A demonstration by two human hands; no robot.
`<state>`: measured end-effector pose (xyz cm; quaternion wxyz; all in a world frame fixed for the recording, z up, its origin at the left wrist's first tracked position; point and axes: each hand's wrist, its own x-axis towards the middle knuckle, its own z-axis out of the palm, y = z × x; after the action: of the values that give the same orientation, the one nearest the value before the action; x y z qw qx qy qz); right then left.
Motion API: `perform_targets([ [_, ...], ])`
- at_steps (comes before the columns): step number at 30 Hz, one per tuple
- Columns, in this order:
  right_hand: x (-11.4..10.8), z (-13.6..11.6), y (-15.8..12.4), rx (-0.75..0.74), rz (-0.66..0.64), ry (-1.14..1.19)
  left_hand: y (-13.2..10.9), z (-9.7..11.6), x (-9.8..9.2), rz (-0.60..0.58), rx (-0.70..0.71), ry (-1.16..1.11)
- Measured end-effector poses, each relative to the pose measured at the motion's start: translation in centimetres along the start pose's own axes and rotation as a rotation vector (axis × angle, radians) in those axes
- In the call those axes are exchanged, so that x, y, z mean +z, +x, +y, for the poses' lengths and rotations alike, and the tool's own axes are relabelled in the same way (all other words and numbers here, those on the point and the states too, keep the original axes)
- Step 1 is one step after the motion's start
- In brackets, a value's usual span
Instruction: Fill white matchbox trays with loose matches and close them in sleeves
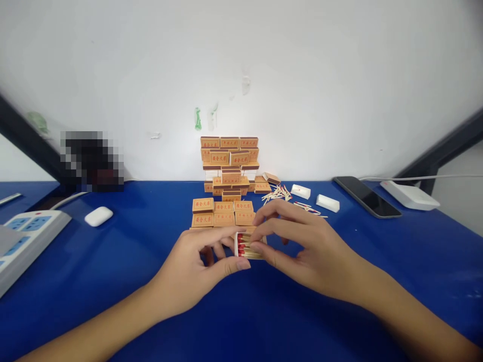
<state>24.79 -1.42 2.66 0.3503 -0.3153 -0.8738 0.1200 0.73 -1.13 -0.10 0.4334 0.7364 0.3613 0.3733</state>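
A small white matchbox tray [236, 245] full of red-tipped matches [244, 250] is held low over the table. My left hand [204, 261] grips its left end, thumb along the near side and fingers round the far side. From the right, my right hand [302, 241] reaches over the tray, its thumb and index fingertips closed on the matches inside. These fingertips partly cover the tray's right end. Just behind my hands lie rows of orange matchboxes [224, 206], laid flat. Farther back, more matchboxes are built into a stepped stack [230, 158] against the wall.
Loose matches [278, 193] and two white trays [327, 203] lie right of the stack. A black phone [366, 197] and a white device [409, 195] with a cable are farther right. On the left are a white earbud case [98, 216] and a power strip [37, 241].
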Motion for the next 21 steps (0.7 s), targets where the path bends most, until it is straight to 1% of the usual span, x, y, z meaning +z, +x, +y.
perform_targets([
  [7,0.1,0.3,-0.1,-0.035,0.024,-0.031,0.2,0.0,-0.1,0.040,-0.127,-0.114],
  [11,0.5,0.4,-0.1,-0.016,0.038,-0.050,0.3,0.2,0.0,0.037,-0.184,-0.218],
  [14,0.5,0.4,0.1,0.005,0.049,-0.068,0.4,0.2,0.1,0.028,-0.199,-0.246],
  [16,-0.4,0.4,0.4,0.010,0.058,-0.089,0.4,0.1,0.0,0.031,-0.215,-0.247],
  [17,-1.3,0.6,0.4,0.018,0.074,-0.112,0.4,0.0,-0.1,0.044,-0.231,-0.248],
  [19,-3.8,1.6,0.1,0.074,0.132,-0.206,0.4,-0.1,-0.3,0.107,-0.270,-0.242],
  [20,-5.3,2.5,-0.2,0.119,0.212,-0.282,0.5,-0.2,-0.4,0.145,-0.286,-0.231],
  [21,-6.7,3.6,-0.7,0.186,0.264,-0.373,0.6,-0.2,-0.5,0.180,-0.296,-0.215],
])
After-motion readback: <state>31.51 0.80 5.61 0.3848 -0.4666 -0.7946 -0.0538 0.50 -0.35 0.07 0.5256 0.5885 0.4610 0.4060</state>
